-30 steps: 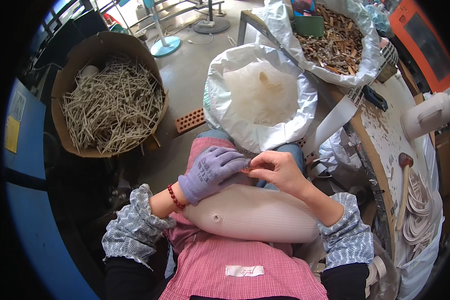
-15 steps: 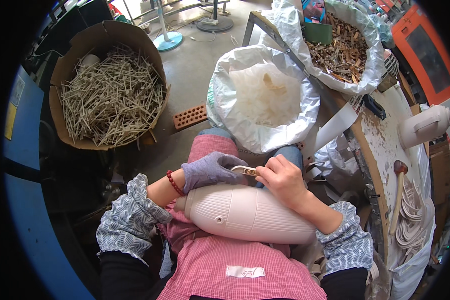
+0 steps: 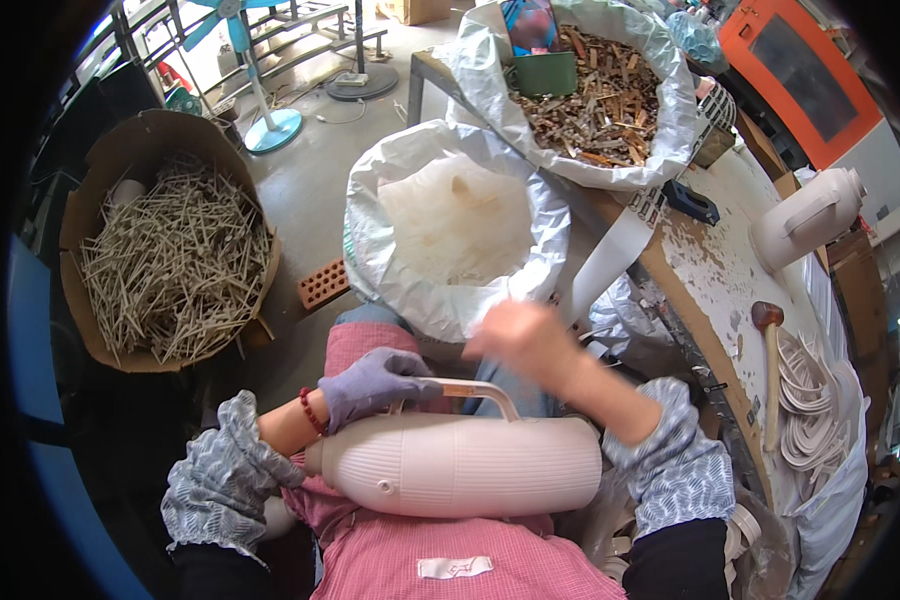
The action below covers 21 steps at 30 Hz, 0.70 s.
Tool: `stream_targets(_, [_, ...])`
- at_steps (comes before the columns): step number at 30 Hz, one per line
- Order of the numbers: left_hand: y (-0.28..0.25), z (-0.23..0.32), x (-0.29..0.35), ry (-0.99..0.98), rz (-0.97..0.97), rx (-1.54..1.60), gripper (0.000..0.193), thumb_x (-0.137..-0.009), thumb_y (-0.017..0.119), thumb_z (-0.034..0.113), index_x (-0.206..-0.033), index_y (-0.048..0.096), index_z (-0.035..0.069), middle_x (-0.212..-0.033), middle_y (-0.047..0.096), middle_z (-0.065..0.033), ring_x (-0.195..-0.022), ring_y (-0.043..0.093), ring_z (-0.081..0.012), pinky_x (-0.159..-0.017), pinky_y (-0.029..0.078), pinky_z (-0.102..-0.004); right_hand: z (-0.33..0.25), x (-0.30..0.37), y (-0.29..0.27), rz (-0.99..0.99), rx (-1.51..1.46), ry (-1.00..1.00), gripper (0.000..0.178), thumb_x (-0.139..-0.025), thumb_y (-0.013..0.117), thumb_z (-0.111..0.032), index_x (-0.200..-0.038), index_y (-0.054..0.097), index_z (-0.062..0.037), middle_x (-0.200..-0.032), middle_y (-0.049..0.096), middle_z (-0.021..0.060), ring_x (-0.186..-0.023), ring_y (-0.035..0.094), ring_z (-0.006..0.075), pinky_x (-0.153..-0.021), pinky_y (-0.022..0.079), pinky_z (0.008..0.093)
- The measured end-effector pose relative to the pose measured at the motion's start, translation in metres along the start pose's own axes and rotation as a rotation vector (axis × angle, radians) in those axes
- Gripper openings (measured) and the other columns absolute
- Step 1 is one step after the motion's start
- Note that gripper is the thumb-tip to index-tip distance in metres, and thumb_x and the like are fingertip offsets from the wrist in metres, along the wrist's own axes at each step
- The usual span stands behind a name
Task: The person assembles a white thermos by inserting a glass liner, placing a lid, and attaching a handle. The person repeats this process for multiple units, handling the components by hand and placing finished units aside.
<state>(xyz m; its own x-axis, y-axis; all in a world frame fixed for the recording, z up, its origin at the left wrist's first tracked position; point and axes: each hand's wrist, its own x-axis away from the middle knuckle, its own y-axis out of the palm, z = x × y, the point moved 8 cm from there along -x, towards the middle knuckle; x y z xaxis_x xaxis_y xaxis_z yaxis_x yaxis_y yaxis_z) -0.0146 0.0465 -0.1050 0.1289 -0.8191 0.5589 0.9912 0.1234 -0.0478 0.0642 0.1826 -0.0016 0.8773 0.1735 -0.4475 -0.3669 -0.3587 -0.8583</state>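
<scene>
A pale pink ribbed thermos flask (image 3: 460,467) lies sideways across my lap, its neck to the left. Its curved handle (image 3: 500,393) faces away from me, with a brownish strip along the grip. My left hand (image 3: 375,385), in a purple-grey glove, is closed around the left end of the handle. Bare and blurred by motion, my right hand (image 3: 523,342) is raised beyond the handle, apart from it, close to the near rim of a white sack (image 3: 370,240). Its fingers are too smeared to show whether it holds anything.
At left stands a cardboard box (image 3: 90,215) full of thin beige sticks. Another sack (image 3: 670,110) holds brown scraps. On the worn bench (image 3: 705,280) at right are a second flask (image 3: 805,220), a mallet (image 3: 770,370) and coiled pale strips (image 3: 810,410). A perforated brick (image 3: 324,284) lies on the floor.
My right hand has come off the handle and moved up and away. My left hand still grips it. The flask has rolled slightly, showing more handle, and the view has shifted right.
</scene>
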Motion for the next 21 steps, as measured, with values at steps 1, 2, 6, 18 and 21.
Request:
stream_targets(1, [0.0, 0.002, 0.0, 0.022, 0.0, -0.006, 0.038, -0.084, 0.073, 0.033, -0.105, 0.068, 0.001, -0.081, 0.066, -0.0029, -0.072, 0.058, -0.0094, -0.064, 0.047, -0.0247, 0.043, -0.008, -0.025, 0.124, 0.115, 0.017, 0.006, -0.08, 0.067, -0.014, -0.083, 0.067, -0.0085, -0.076, 0.063, 0.0078, -0.069, 0.061, 0.0249, -0.063, 0.051, 0.036])
stream_targets(2, [0.0, 0.009, 0.006, 0.056, -0.013, 0.0, 0.038, -0.085, 0.072, 0.032, -0.106, 0.067, 0.0, -0.083, 0.066, -0.0031, -0.074, 0.058, -0.0094, -0.065, 0.047, -0.0247, 0.089, -0.017, -0.056, 0.201, 0.153, 0.09, 0.01, -0.087, 0.06, -0.008, -0.09, 0.07, -0.0084, -0.084, 0.067, 0.0097, -0.072, 0.063, 0.0255, -0.065, 0.051, 0.0372])
stream_targets(6, [-0.002, 0.061, 0.037, 0.247, 0.029, -0.075, 0.038, -0.081, 0.077, 0.029, -0.104, 0.067, 0.0, -0.092, 0.066, -0.0047, -0.082, 0.059, -0.0102, -0.071, 0.049, -0.0254, 0.272, -0.001, -0.164, 0.392, 0.482, 0.739, 0.021, -0.089, 0.056, -0.022, -0.101, 0.07, -0.0112, -0.093, 0.069, 0.0149, -0.089, 0.066, 0.0325, -0.076, 0.052, 0.0435])
stream_targets(18, [-0.015, 0.116, 0.12, 0.79, 0.402, -0.916, 0.028, -0.073, 0.078, 0.034, -0.099, 0.073, 0.024, -0.126, 0.057, -0.0069, -0.123, 0.048, -0.0366, -0.106, 0.033, -0.0527, 0.245, -0.015, -0.168, 0.575, 0.225, 0.733, 0.01, -0.084, 0.069, -0.017, -0.089, 0.067, -0.0081, -0.085, 0.068, 0.0066, -0.076, 0.065, 0.0218, -0.068, 0.051, 0.0332])
stream_targets(21, [-0.021, 0.126, 0.109, 0.843, 0.684, -0.88, 0.04, -0.08, 0.072, 0.023, -0.118, 0.063, 0.014, -0.127, 0.057, -0.011, -0.113, 0.057, -0.0318, -0.097, 0.044, -0.0434, 0.148, -0.022, -0.067, 0.315, -0.667, 0.733, 0.006, -0.086, 0.068, -0.01, -0.088, 0.064, -0.0055, -0.078, 0.062, -0.0005, -0.066, 0.055, 0.0074, -0.057, 0.045, 0.0237])
